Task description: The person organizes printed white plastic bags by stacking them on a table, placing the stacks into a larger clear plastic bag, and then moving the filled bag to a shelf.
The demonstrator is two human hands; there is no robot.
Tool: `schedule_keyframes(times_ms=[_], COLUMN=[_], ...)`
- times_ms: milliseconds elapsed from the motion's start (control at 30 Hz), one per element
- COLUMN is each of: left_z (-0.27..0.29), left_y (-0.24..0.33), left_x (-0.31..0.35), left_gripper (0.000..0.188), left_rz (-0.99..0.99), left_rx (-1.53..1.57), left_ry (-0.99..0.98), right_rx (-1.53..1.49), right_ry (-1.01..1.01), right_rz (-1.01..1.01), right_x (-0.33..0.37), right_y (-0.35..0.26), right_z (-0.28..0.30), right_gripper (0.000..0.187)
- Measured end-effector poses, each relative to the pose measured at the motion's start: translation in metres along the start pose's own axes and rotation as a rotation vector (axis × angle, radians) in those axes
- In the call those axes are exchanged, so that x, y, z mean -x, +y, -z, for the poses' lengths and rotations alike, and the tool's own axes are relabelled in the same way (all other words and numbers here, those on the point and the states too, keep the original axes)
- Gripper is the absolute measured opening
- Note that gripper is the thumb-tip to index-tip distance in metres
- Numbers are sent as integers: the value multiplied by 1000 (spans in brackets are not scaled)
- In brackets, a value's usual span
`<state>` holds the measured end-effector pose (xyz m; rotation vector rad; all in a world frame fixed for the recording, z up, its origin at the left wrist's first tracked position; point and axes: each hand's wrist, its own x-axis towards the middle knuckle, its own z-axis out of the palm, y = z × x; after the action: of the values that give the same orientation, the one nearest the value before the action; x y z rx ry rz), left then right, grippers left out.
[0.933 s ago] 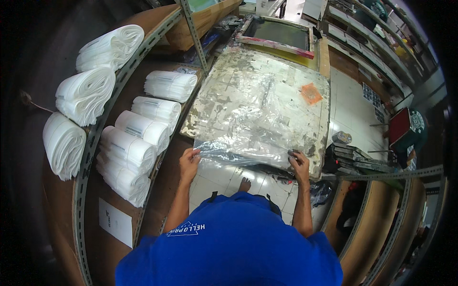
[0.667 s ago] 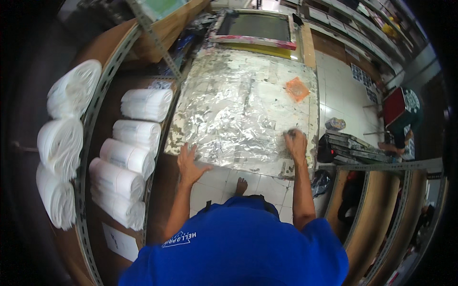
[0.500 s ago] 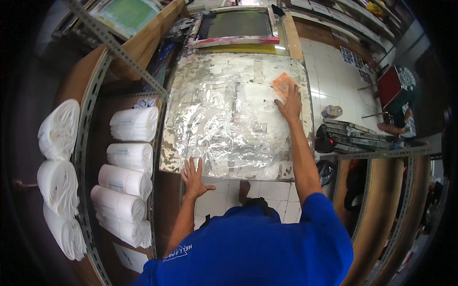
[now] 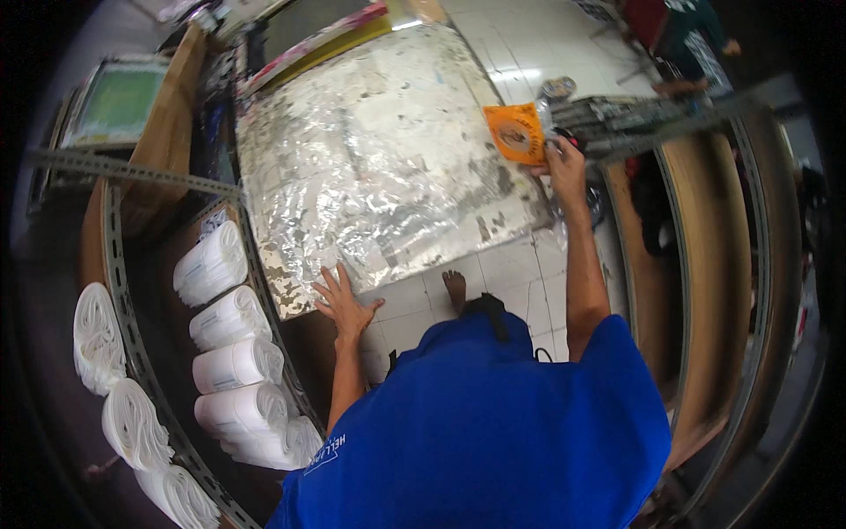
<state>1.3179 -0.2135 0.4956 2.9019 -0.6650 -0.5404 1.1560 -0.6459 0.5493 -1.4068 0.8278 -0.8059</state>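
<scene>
An orange plastic packet (image 4: 516, 132) with a dark round print is pinched in my right hand (image 4: 567, 167), by its right corner. It is held at the right edge of a worn, paint-stained work table (image 4: 414, 66). My left hand (image 4: 345, 304) lies with fingers spread at the near edge of the table, touching nothing but its border. Crinkled clear plastic film (image 4: 339, 189) covers much of the tabletop, between my two hands.
White plastic rolls (image 4: 233, 361) fill the metal-framed shelf on the left. A framed screen (image 4: 317, 44) lies at the table's far end. Stacked frames (image 4: 626, 115) and a can (image 4: 557, 89) stand on the floor to the right, near another person (image 4: 696, 44). Wooden shelves (image 4: 705, 256) rise at right.
The orange packet has come up off the tabletop in my right hand and moved to the table's right edge. My left hand stays at the near edge. The whole view has turned.
</scene>
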Motion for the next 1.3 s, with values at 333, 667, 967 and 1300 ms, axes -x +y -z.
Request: schedule_keyframes(times_ms=[333,667,967,1300], left_z=[-16,-48,-11,7], left_y=[-1,-45,-94,-142], left_x=[9,176,283,341], left_gripper=[104,81,35,20], left_rz=[-346,-243,157,649], left_rx=[195,504,697,784], left_ry=[240,312,939,1657], right_rx=[244,693,1034,614], right_ry=[193,4,-1353,-1642], right_rz=[-333,-268,-194,605], right_x=[227,202,212,320], right_y=[103,221,116,-92], right_z=[153,62,-116,-305], right_gripper=[23,29,52,40])
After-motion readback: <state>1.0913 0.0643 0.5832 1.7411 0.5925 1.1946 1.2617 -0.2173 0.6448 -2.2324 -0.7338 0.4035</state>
